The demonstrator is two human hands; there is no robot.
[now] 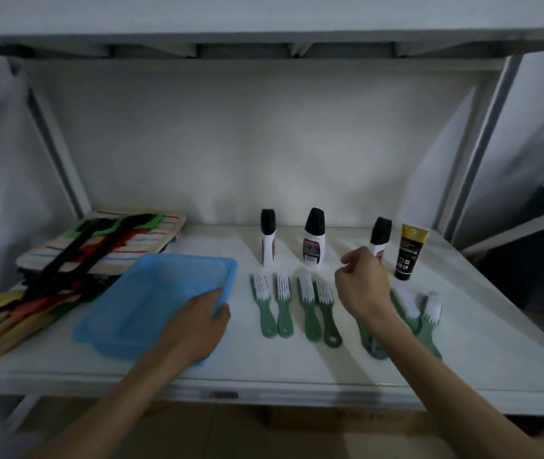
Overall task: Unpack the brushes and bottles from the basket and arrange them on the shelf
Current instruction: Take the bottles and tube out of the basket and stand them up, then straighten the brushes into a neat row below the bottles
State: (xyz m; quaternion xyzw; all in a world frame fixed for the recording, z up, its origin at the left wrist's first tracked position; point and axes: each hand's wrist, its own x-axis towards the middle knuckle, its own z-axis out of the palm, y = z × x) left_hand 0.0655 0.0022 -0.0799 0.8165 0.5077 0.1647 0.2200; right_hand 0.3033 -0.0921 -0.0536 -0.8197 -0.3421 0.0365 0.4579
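Observation:
A light blue plastic basket (151,286) sits on the white shelf (264,362), and nothing shows inside it. My left hand (198,321) grips its near right rim. Several green brushes with white bristles lie in a row: a left pair (274,306), a middle pair (317,309) and a right pair (419,316). Behind them stand two white bottles with black caps (268,238) (313,240). My right hand (361,283) is shut on a third such bottle (380,235), which leans slightly. A black and gold tube (409,251) stands just right of it.
A stack of striped cloth and coloured hangers (75,260) fills the shelf's left side. Metal uprights (482,144) frame the shelf, with another shelf board close above. Dark objects lie beyond the right upright.

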